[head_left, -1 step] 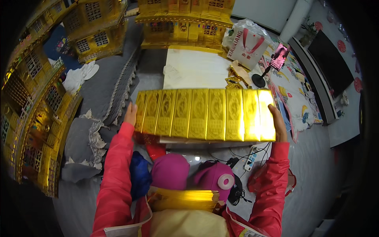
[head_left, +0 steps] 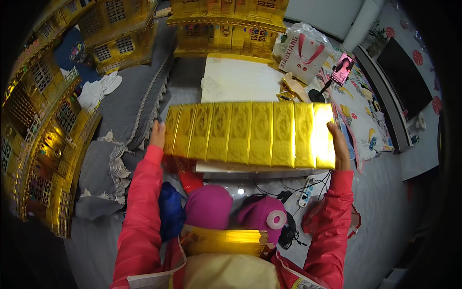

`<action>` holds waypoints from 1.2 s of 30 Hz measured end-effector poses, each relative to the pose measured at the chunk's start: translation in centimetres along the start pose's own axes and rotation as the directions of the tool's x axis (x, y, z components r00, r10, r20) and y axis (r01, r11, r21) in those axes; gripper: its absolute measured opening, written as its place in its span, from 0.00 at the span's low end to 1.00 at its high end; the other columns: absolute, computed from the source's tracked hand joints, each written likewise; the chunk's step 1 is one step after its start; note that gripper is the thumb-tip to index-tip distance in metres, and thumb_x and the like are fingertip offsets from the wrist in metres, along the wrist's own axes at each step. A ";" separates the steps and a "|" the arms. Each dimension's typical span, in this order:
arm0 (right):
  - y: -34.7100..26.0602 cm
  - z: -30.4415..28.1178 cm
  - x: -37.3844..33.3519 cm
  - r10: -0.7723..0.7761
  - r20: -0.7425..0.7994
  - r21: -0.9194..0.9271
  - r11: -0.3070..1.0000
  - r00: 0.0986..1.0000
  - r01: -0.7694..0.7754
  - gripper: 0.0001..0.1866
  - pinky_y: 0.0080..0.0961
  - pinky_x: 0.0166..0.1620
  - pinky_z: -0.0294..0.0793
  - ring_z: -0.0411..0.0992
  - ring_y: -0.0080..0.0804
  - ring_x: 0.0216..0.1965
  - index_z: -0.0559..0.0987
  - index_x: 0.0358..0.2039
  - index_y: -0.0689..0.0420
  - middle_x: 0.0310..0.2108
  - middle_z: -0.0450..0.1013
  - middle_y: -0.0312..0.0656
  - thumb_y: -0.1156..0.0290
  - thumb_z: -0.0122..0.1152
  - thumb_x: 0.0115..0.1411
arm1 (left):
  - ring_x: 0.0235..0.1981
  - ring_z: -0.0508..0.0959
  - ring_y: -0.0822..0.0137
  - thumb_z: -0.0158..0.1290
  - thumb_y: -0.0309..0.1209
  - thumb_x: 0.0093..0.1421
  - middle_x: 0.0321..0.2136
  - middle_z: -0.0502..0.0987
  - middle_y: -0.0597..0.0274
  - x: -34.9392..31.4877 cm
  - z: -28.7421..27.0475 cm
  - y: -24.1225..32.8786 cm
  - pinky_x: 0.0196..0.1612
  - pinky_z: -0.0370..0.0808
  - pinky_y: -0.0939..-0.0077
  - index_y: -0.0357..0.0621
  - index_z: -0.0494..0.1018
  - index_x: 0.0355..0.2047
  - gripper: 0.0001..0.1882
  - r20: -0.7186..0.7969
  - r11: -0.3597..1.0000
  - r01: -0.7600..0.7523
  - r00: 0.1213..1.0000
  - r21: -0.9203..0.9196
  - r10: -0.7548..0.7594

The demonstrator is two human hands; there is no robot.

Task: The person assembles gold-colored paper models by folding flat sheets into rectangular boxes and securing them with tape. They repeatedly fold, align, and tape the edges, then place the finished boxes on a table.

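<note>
The row of joined gold foil panels (head_left: 240, 135) stretched between our two hands, seemingly held up over the near part of the white surface (head_left: 240, 79). Our left hand (head_left: 158, 134) was clamped on one end and our right hand (head_left: 340, 147) on the other, though most of the fingers behind the panels were hidden. We judged the step to be handling the row as one piece, keeping it stretched and the panels in line; the next move called for both hands to travel together, with even tension, lest the thin foil buckle or a seam part. Closer to our body than either hand, a stack of gold foil sheets (head_left: 224, 241) lay across our lap. Just beyond the right hand we had a phone (head_left: 341, 69) on a stand, with a white shopping bag (head_left: 303, 60) farther off; nearer us than that hand, a power strip (head_left: 306, 192) lay low. To the left hand's left spread a grey lace-trimmed cover (head_left: 132, 96), and well beyond both hands stood a gold model building (head_left: 226, 37).
</note>
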State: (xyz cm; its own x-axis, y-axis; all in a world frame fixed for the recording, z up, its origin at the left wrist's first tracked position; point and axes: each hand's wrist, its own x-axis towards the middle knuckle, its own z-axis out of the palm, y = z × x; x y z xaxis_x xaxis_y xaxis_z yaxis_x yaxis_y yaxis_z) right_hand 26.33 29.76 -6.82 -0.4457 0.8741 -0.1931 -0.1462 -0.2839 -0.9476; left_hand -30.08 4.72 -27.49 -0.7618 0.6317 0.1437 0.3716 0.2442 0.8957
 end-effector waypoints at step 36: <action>9.5 18.3 -24.0 0.059 0.700 -0.687 0.326 0.712 0.649 0.13 0.35 0.37 0.74 0.72 0.43 0.37 0.74 0.42 0.59 0.35 0.70 0.45 0.67 0.58 0.60 | 0.49 0.75 0.52 0.56 0.36 0.59 0.49 0.75 0.52 -30.1 -4.3 22.0 0.56 0.71 0.59 0.39 0.71 0.53 0.23 0.826 0.698 -0.713 0.349 -0.072 0.442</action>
State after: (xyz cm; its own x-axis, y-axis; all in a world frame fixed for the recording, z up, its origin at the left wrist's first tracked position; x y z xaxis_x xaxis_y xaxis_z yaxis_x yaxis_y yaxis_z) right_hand 19.52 -1.11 -6.53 -0.9441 0.3292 -0.0155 0.2701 0.7460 -0.6087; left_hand -1.26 -12.09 -10.28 0.3371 0.9363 0.0983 0.7637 -0.3330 0.5530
